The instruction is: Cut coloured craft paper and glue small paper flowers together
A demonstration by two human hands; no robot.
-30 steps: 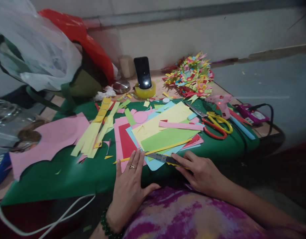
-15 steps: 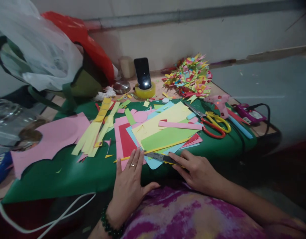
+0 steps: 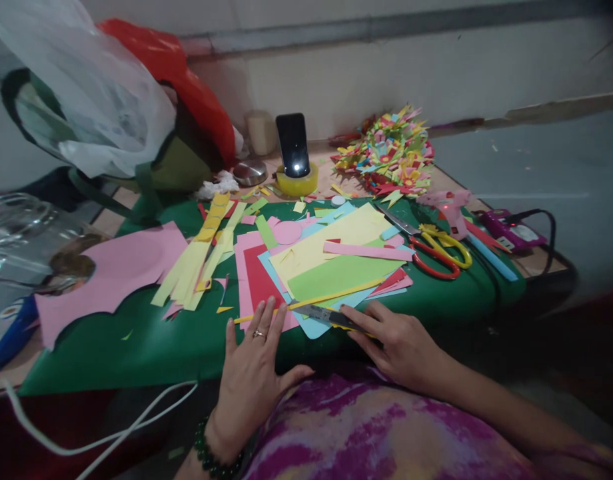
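My left hand point(image 3: 254, 353) lies flat at the front of the paper pile, fingers stretched out over one end of a narrow yellow strip point(image 3: 341, 293). In my right hand point(image 3: 396, 340) is a utility knife point(image 3: 331, 316), its blade pointing left with the tip close to my left fingertips and the strip. Beneath are stacked sheets of coloured paper: a pale yellow sheet point(image 3: 331, 237), a green sheet point(image 3: 344, 275), a red sheet point(image 3: 261, 277) and a light blue sheet point(image 3: 314, 328). A short pink strip point(image 3: 366, 251) rests across the top of the stack.
Right of the paper lie scissors point(image 3: 436, 257) and a pink glue gun point(image 3: 451, 210). A phone point(image 3: 293, 143) leans on a tape roll point(image 3: 301, 183) at the back, near a heap of paper flowers point(image 3: 391, 150). Left are yellow strips point(image 3: 179, 277) and a pink cutout point(image 3: 121, 267).
The whole scene has shifted slightly right in view as my head turned. My left hand has slid a little left relative to the papers; the knife stays almost in place beside the strip.
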